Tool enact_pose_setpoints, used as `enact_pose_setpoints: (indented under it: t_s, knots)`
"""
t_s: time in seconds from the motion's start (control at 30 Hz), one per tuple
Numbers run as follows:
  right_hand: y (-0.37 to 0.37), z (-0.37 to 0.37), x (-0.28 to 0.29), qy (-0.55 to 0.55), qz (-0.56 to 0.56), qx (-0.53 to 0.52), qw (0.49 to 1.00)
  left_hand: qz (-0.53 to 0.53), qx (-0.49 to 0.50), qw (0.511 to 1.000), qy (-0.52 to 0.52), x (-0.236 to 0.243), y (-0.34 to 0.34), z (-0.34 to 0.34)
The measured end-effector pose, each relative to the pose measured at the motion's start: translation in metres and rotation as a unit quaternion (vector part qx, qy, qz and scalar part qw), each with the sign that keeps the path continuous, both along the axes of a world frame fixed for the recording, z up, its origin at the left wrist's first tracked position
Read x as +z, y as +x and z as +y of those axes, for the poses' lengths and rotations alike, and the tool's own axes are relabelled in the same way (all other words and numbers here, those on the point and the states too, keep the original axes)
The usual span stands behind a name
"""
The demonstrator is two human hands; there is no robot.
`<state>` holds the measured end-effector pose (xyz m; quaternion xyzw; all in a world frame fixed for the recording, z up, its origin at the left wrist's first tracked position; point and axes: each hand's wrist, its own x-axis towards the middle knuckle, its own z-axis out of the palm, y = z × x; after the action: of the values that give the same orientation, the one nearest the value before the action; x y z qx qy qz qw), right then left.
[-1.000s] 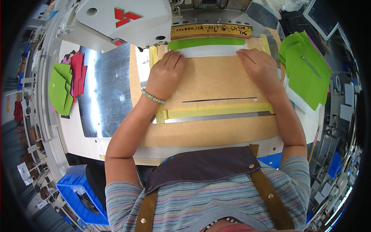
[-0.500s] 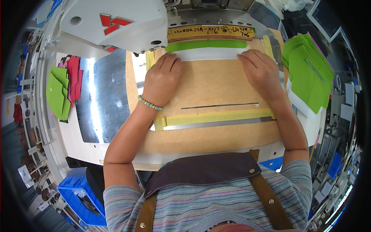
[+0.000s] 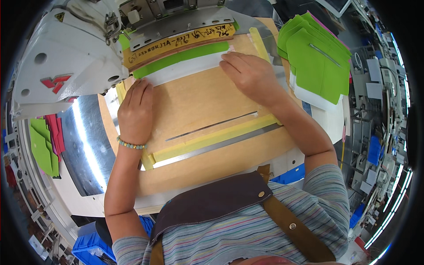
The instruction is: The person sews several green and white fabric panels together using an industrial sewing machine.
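Observation:
A tan jig board (image 3: 194, 106) with yellow tape lies under a white sewing machine head (image 3: 66, 57). On its far part lies a white strip (image 3: 185, 66) with a green strip (image 3: 181, 57) along it, beside a yellow marked plate (image 3: 181, 42). My left hand (image 3: 134, 108) has its fingers together and pinched on the left end of the white strip, close to the machine head. My right hand (image 3: 249, 77), also with fingers closed, holds the strip's right end. A bead bracelet is on my left wrist.
Green pieces (image 3: 316, 62), one with a slot, lie stacked at right on white sheets. More green (image 3: 42, 150) and red pieces (image 3: 57, 132) sit at far left, next to a metal plate (image 3: 77, 159). A blue bin (image 3: 90, 247) stands below the table at left.
The whole view has turned, so the board looks tilted and the machine head larger at left. Both my hands remain at the two ends of the white strip.

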<state>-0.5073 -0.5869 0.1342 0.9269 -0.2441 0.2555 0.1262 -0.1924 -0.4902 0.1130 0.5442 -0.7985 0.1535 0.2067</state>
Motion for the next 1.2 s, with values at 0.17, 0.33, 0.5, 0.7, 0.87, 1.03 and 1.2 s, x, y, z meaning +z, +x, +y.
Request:
enact_pose_setpoints:
  t_s: [0.17, 0.33, 0.5, 0.7, 0.87, 1.03, 1.2]
  knots:
    - [0.000, 0.000, -0.001, -0.005, -0.006, -0.008, 1.000, -0.008, 0.003, 1.000, 0.006, 0.001, -0.001, 0.001]
    - [-0.001, 0.000, -0.002, -0.001, -0.011, -0.013, 1.000, -0.007, 0.005, 1.000, 0.005, 0.001, -0.003, 0.000]
    - [-0.001, 0.001, -0.004, 0.006, -0.008, -0.020, 1.000, -0.008, 0.004, 1.000, 0.000, -0.002, -0.002, 0.000]
    - [-0.001, 0.001, -0.004, 0.009, -0.014, -0.019, 1.000, -0.005, 0.005, 1.000, 0.004, 0.000, -0.002, 0.000]
    - [0.001, 0.002, -0.003, 0.022, -0.018, -0.026, 0.999, -0.003, 0.003, 1.000, 0.001, 0.000, 0.000, 0.000]
    - [0.005, 0.003, -0.004, 0.055, -0.019, -0.027, 0.998, 0.007, 0.006, 1.000, 0.000, 0.002, 0.001, 0.003]
    - [0.002, 0.003, -0.007, 0.042, -0.022, -0.018, 0.999, 0.001, -0.007, 1.000, 0.011, 0.010, -0.005, 0.002]
